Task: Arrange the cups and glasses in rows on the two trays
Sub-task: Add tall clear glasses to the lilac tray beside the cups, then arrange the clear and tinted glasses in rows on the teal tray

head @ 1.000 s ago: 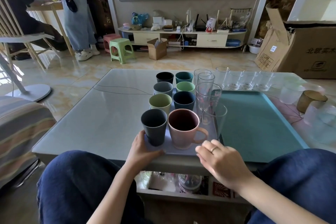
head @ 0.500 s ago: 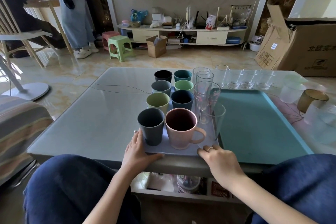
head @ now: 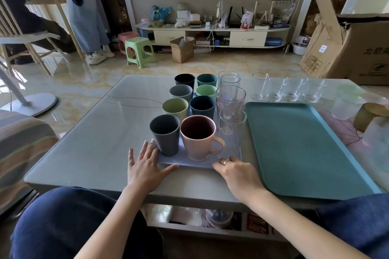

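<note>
My left hand [head: 145, 167] lies flat at seven o'clock, fingers spread; my right hand [head: 237, 174] at five, fingers slightly bent.

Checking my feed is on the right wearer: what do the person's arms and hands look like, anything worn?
Both forearms are bare, with no sleeves or gloves in view. The right hand wears a plain band ring on one finger. The left hand has longish, pale nails and no jewellery.

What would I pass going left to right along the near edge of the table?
Left hand → dark grey cup → pink mug → right hand → teal tray.
</note>
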A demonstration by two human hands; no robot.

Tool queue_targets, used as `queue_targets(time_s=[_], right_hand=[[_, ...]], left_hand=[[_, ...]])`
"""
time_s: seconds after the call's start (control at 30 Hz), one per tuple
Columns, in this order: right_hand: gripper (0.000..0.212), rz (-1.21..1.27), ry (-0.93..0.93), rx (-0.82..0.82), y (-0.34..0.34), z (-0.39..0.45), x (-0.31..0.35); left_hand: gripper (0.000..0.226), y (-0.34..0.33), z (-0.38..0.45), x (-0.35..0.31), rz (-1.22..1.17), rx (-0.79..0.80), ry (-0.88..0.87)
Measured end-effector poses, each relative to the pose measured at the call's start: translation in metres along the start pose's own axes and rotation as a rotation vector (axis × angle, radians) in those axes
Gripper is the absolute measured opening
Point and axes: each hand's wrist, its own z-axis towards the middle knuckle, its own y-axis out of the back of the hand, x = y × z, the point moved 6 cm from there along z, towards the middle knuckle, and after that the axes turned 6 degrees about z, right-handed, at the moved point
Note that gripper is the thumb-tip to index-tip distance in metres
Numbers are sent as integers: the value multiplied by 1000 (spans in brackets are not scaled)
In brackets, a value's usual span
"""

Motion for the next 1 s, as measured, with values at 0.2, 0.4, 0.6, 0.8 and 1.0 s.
queue_targets(time_s=[0.2, 0.4, 0.6, 0.8, 1.0], right_hand=[[48, 2, 3, -30, -3, 23, -1], [47, 2, -1, -40, -5, 36, -5], [29, 135, 91, -41, -6, 28, -31], [35, 180, 176, -181, 41, -22, -99], [64, 114, -532, 275, 30, -69, -250]], left_hand=[[104, -3, 17, 9, -8, 15, 36], [96, 0, 27, 9, -46, 25, 40], [72, 5, 12, 1, -39, 64, 80], [20, 46, -14, -9, -138, -356, 68], [15, 40, -52, -130, -240, -451, -621]])
